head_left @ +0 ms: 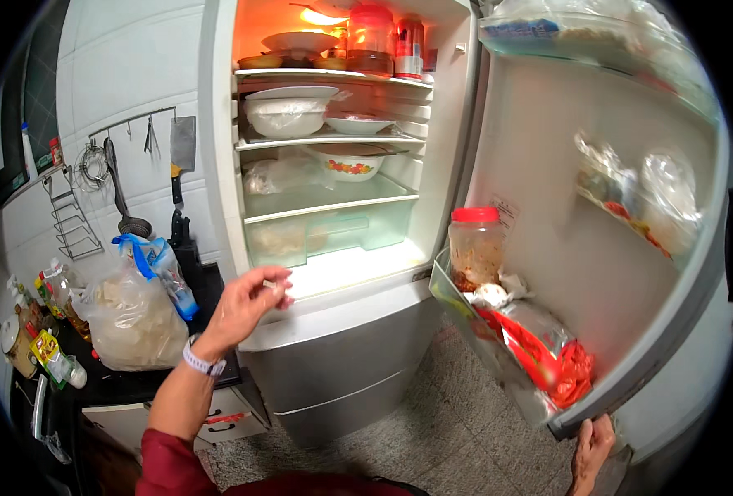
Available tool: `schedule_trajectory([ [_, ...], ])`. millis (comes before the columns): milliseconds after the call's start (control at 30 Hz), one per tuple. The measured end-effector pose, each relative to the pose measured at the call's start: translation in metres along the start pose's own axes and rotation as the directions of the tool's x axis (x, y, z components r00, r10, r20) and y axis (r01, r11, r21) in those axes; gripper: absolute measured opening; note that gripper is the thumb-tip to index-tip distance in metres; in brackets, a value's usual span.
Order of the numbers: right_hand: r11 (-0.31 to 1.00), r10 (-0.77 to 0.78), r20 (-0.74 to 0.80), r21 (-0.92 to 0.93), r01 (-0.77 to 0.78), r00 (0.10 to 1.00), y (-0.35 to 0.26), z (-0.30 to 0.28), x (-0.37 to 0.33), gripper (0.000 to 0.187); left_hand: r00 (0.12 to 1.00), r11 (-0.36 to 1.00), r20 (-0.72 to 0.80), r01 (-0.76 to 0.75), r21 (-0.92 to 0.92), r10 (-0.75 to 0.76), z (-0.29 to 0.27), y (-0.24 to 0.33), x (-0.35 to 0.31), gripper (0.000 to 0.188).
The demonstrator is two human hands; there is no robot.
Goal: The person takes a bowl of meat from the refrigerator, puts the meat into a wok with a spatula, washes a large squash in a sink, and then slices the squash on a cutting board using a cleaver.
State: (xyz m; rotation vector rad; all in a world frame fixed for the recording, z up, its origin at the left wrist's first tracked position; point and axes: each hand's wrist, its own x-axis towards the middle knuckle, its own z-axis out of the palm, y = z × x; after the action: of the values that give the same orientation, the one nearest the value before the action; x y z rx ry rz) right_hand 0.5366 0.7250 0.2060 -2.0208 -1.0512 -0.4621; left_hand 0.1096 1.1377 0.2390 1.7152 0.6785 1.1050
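The refrigerator [342,318] stands open in front of me, its inside lit. My left hand [251,302], with a pale band at the wrist, hovers before its lower front edge; the fingers are loosely bent, slightly apart, and hold nothing. At the lower right, my right hand [594,446] grips the bottom corner of the swung-out refrigerator door [540,165]. That door's bottom shelf bears a red-lidded jar [475,248] and a red plastic bag [575,372]. Inside are a covered white bowl [285,116], a flower-patterned bowl [352,168] and a clear drawer [333,236].
To the left, a dark counter holds a bulging plastic bag [131,318], several bottles and a yellow pouch [50,354]. A cleaver [182,145] and a slotted ladle [133,225] hang on the tiled wall. Speckled floor [457,413] lies below the door.
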Motion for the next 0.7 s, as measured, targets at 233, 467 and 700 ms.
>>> schedule_trajectory([
  [233,0.963,-0.033,0.472,-0.221,0.155,0.881,-0.095,-0.013,0.032,0.017,0.996,0.995,0.026,-0.087,-0.052,0.088,0.021,0.012,0.074,0.032],
  [467,0.827,-0.477,0.423,0.513,0.230,0.771,-0.205,0.076,0.086,0.020,0.967,0.985,0.187,-0.165,-0.048,0.171,0.020,0.006,0.078,0.027],
  [700,0.567,-0.586,0.185,0.789,0.237,0.789,-0.316,0.217,0.208,0.043,0.933,0.935,0.269,-0.297,0.193,0.240,-0.028,0.010,0.024,0.025],
])
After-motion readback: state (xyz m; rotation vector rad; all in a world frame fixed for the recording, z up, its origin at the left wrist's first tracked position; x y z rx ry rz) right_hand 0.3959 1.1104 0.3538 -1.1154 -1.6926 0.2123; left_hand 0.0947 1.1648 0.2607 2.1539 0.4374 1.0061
